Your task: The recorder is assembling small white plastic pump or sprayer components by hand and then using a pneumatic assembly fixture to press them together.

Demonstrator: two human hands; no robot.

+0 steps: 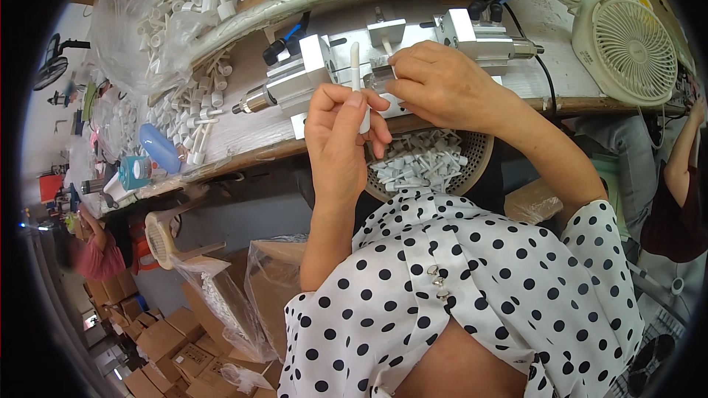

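Upright between the fingers and thumb of my left hand (341, 129) is a white plastic stick with a rounded tip (355, 66); its wider lower end shows below the thumb. My right hand (442, 81) reaches in from the right to the middle of a metal clamping fixture (472, 33). Its fingers are closed at the fixture's centre, and what they grip is mostly hidden. Just beyond the fingertips a short white rod (387, 47) shows against the centre block. Below both hands, a round basket (483, 158) holds many similar white stick parts.
Metal cylinders (256, 99) flank the fixture. A pile of white capped parts (195, 114) lies at the left, near a blue bottle (158, 147). A small fan (627, 48) stands at the right. Cardboard boxes (166, 335) fill the lower left; other people sit at both sides.
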